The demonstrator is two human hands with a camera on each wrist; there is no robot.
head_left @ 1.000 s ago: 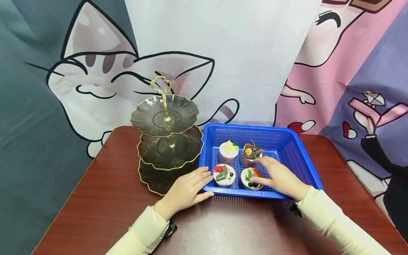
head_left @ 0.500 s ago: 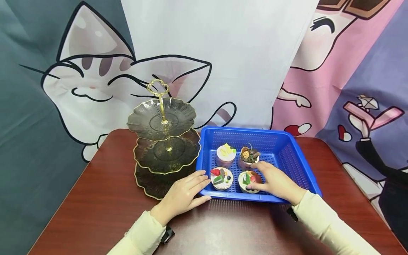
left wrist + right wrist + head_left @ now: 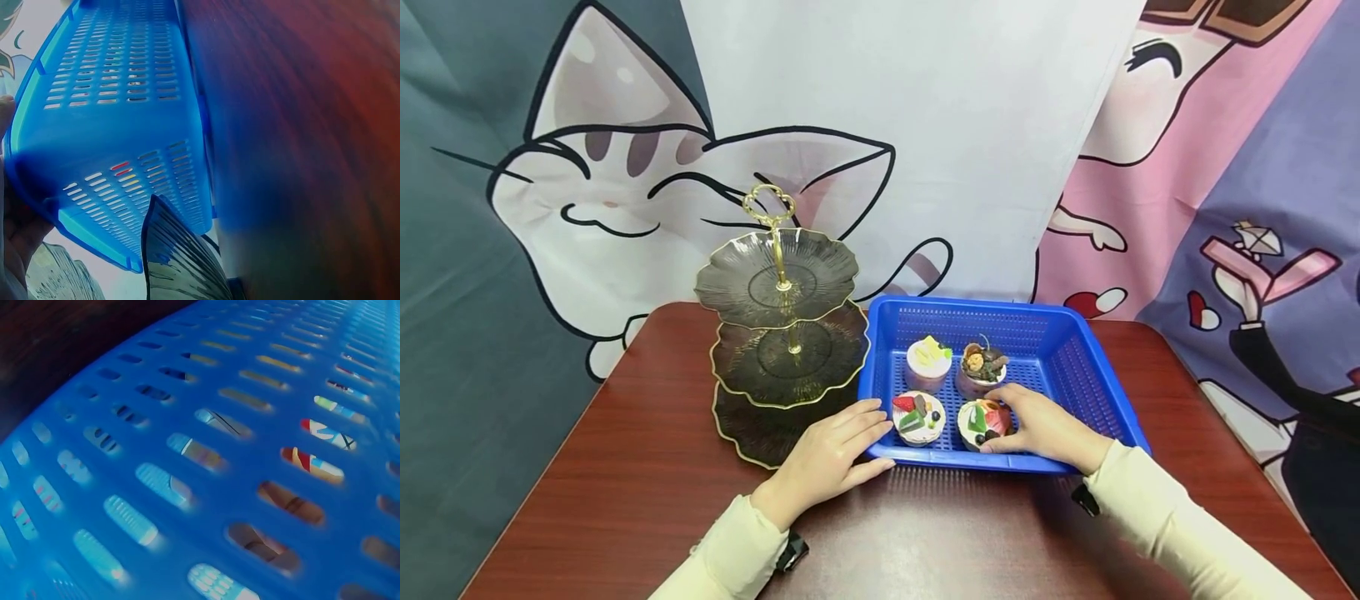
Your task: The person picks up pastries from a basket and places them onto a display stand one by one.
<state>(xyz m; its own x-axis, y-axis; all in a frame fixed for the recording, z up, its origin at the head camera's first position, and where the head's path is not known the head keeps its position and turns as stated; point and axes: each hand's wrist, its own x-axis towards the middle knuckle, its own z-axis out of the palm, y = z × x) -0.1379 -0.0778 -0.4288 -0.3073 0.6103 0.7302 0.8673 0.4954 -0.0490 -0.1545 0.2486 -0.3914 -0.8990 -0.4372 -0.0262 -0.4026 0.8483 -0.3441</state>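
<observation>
Right hand is now closing round the near-right cupcake in the basket, thumb newly hooked beneath; left hand, fingers spread, is steadying the basket corner.

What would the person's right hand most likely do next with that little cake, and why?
Probably lift it straight up out of the blue basket. The right hand has thumb and fingers curled around the front-right cupcake, while the left hand rests on the basket's front-left corner, and the three-tier stand beside it is bare.
</observation>
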